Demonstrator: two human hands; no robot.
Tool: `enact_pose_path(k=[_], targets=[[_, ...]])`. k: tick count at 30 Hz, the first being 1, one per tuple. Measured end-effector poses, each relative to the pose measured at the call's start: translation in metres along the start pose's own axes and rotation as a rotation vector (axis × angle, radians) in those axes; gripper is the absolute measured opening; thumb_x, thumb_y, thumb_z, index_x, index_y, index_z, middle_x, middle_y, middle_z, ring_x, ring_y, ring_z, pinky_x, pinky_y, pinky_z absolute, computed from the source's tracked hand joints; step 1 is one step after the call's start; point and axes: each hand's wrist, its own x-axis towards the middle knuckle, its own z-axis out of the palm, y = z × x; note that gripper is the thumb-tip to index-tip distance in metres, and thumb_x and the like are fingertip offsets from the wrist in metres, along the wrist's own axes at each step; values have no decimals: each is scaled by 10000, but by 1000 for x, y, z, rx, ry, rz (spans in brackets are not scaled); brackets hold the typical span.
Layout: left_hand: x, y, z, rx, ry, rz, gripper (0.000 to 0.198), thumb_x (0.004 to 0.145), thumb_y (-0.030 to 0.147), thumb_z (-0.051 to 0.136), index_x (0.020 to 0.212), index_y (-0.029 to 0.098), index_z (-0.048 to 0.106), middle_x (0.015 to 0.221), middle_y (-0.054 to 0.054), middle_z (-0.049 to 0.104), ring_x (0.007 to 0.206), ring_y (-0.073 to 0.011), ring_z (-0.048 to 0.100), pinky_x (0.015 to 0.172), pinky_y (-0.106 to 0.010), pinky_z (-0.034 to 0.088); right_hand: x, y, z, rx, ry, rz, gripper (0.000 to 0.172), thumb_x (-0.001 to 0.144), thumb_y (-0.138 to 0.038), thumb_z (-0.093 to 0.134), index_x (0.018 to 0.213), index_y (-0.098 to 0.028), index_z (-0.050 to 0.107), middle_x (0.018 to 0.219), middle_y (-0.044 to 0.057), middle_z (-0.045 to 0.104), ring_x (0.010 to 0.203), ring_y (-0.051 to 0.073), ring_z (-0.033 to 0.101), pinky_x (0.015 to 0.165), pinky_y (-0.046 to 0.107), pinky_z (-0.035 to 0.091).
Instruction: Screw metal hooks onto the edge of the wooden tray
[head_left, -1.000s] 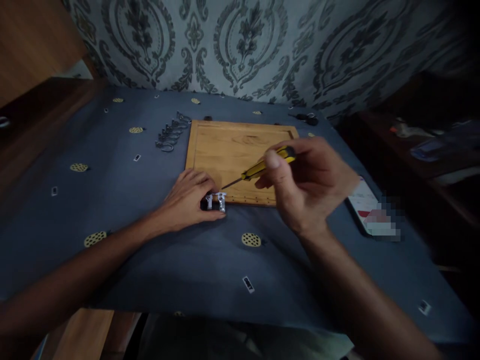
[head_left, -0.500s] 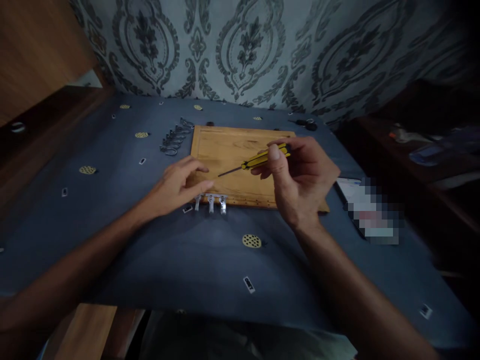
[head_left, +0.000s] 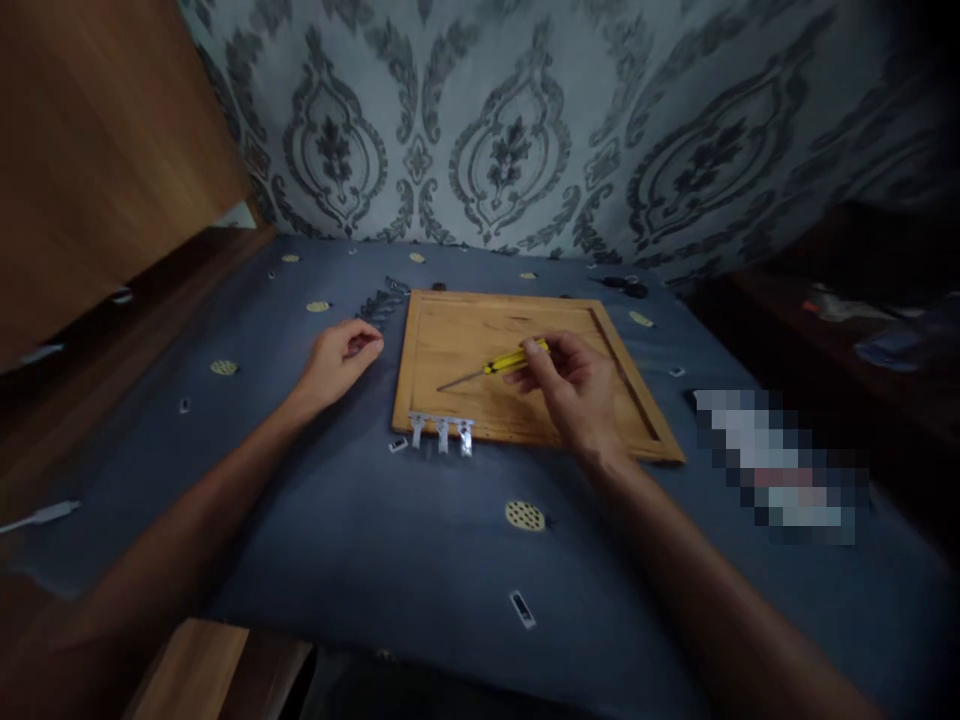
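My right hand is closed around the yellow and black handle of a screwdriver. Its thin shaft points left and down over a wooden board with a raised frame. Three silver metal hooks sit in a row along the board's near left edge. Left of the board, my left hand hangs just off its edge, fingers curled and thumb drawn against them. What it pinches, if anything, is too small to make out. Just beyond it lies a row of several dark metal hooks.
A blue patterned cloth covers the table. Dark keys or a similar small item lie behind the board. A phone, blurred out, lies at the right. A white cable end shows at the left, near a wooden cabinet.
My left hand has left the board's near left corner, moved toward the loose hooks, and its fingers have curled in. My right hand still holds the screwdriver over the board. The view has shifted.
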Motion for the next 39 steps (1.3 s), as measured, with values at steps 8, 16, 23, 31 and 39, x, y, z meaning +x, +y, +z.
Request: enact_pose_path(k=[8, 16, 23, 31, 39], targets=[[17, -59, -43, 274, 154, -86, 324, 960, 370, 611, 1201, 154, 606, 1192, -93, 635, 1020, -213, 647, 877, -422, 570, 11, 14, -19, -154, -80, 309, 350, 697, -520, 705, 815, -205, 611, 443, -45, 538, 346, 117, 435, 357, 244, 306], [19, -82, -41, 389, 108, -81, 359, 961, 369, 609, 1255, 166, 583, 1261, -105, 608, 1076, -232, 633, 908, -446, 564, 10, 14, -17, -178, -139, 329, 354, 657, -517, 705, 804, -210, 605, 452, -50, 540, 370, 121, 491, 379, 242, 371], [21, -56, -24, 503, -14, -19, 336, 964, 366, 605, 1234, 167, 595, 1244, -102, 617, 1063, -224, 636, 905, -439, 565, 11, 19, -18, -196, -106, 296, 341, 675, -504, 718, 825, -213, 620, 466, -41, 554, 401, 137, 520, 395, 246, 396], [15, -42, -25, 650, -55, -23, 265, 970, 355, 596, 1143, 158, 631, 1153, -81, 649, 1008, -205, 646, 881, -412, 560, 10, 18, -17, -183, -114, 286, 293, 683, -469, 706, 806, -218, 618, 487, -35, 570, 400, 132, 521, 399, 247, 399], [9, -38, -31, 719, -89, 47, 209, 986, 338, 558, 968, 158, 662, 1022, -58, 669, 966, -193, 639, 880, -389, 524, 8, 17, -14, -186, -144, 261, 341, 646, -499, 700, 803, -207, 619, 498, -35, 567, 411, 127, 510, 405, 254, 413]])
